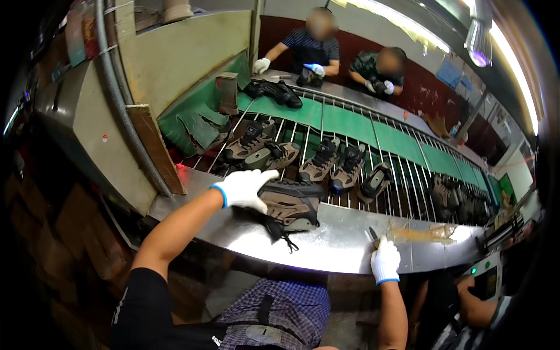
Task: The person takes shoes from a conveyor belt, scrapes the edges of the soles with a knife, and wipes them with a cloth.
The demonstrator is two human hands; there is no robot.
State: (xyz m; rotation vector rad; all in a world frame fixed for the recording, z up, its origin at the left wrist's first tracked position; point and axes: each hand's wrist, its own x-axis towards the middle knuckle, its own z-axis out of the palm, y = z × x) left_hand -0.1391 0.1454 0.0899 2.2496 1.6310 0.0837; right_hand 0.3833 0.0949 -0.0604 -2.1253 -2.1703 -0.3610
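Note:
A brown and black shoe (291, 211) lies on its side on the metal ledge, its dark sole toward the rollers and its black laces hanging toward me. At its left end is my left hand (242, 189) in a white glove, thumb and forefinger spread apart; whether it touches the shoe is unclear. Farther right, my gloved right hand (385, 261) is closed around a slim pointed tool (373, 234), whose exact kind I cannot make out. Beyond the ledge, several similar shoes (349, 166) rest on the metal rods of the conveyor.
The metal ledge (344, 245) curves along my side, with yellowish tape-like strips (423, 233) at its right. A green belt strip (373, 134) runs over the conveyor rods. Two people work across it. A post and panel (157, 151) stand at left; another person's arm (475, 303) is at lower right.

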